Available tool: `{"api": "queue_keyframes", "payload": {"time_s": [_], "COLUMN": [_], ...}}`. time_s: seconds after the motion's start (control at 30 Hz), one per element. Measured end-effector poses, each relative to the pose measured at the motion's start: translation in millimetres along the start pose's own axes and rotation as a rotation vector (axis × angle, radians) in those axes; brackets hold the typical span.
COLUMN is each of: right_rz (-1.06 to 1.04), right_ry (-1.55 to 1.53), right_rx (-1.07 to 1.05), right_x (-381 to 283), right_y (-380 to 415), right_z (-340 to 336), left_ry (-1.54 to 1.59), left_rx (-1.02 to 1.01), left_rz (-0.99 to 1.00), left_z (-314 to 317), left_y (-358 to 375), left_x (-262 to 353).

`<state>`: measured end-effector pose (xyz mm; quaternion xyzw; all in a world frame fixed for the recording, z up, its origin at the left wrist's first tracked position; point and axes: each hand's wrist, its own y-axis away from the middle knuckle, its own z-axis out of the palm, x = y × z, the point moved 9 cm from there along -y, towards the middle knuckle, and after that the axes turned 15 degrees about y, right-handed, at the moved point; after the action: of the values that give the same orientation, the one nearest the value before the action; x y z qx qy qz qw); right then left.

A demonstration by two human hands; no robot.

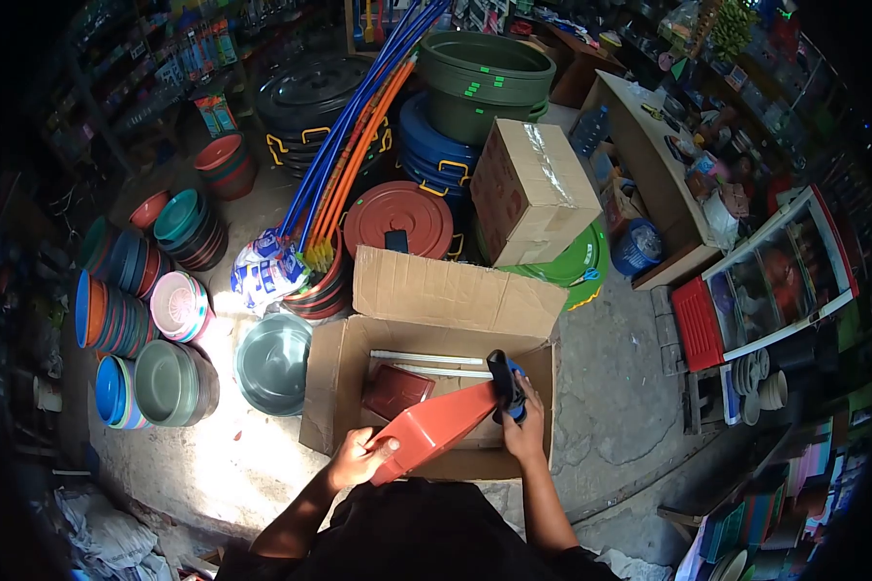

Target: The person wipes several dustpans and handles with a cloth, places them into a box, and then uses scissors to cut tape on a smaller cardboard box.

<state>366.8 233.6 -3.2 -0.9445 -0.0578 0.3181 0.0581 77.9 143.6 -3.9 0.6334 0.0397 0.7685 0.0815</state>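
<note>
Gripping a red dustpan (436, 426) over the open carton (334, 387), left hand (358, 460) pinches its seven-o'clock edge, right hand (523, 426) wraps the black handle (504, 380).

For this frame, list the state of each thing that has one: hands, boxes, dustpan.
left hand: gripping the dustpan's wide end
right hand: closed on the dark handle end
red dustpan: held tilted over the open box
open cardboard box: flaps up, items inside
sealed cardboard box: taped shut, tilted on basins
</note>
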Motion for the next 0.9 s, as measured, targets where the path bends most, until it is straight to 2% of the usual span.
{"api": "queue_keyframes", "payload": {"time_s": [0.1,0.13,0.2,0.27,0.3,0.33,0.4,0.53,0.57,0.6,0.7,0.77,0.8,0.87,0.9], "right_rz": [0.015,0.142,-0.025,-0.242,-0.309,-0.346,-0.373,-0.434,-0.451,-0.466,-0.506,-0.61,-0.614,-0.628,-0.641], "right_ry": [-0.128,-0.335,-0.324,-0.219,-0.165,-0.048,0.136,0.226,0.199,0.171,0.179,0.209,0.213,0.273,0.313], "right_rx": [0.097,-0.025,-0.025,-0.052,-0.052,-0.064,-0.094,-0.093,-0.15,-0.208,-0.242,-0.254,-0.25,-0.374,-0.389], "right_x": [-24.4,-28.0,-79.3,-117.1,-131.9,-147.4,-157.1,-158.5,-157.6,-157.8,-159.0,-162.4,-161.5,-156.6,-150.0], "right_y": [-4.9,-2.9,0.5,5.4,7.0,6.5,10.5,32.7,39.1,44.0,52.5,69.2,74.8,90.8,97.3], "right_z": [-1.6,14.1,11.7,14.5,11.5,6.4,16.0,43.0,49.3,54.4,53.8,60.9,61.3,72.7,78.3], "left_ry": [0.04,0.07,-0.035,-0.045,0.063,0.064,0.253,0.087,0.525,0.677,0.738,0.804,0.698,0.705,0.767], "left_rx": [-0.018,-0.022,-0.068,-0.049,-0.016,-0.019,-0.001,-0.06,0.034,0.069,-0.018,0.215,0.264,0.497,0.483], "left_rz": [0.019,0.001,-0.013,0.02,-0.034,-0.036,0.098,0.023,-0.126,-0.216,-0.224,-0.499,-0.382,-0.431,-0.435], "left_z": [16.5,20.6,20.5,18.5,15.8,15.6,12.1,14.7,7.2,10.9,26.7,26.8,13.3,-6.2,-6.0], "left_y": [-9.0,-12.6,-20.1,-27.4,-28.9,-31.1,-34.3,-41.0,-43.3,-43.5,-52.9,-45.2,-53.9,-53.8,-54.5], "left_x": [13.1,19.3,2.8,-5.9,-11.4,-16.3,-12.9,-16.4,-84.4,-83.8,-36.7,-25.5,-21.6,-46.0,-38.8]}}
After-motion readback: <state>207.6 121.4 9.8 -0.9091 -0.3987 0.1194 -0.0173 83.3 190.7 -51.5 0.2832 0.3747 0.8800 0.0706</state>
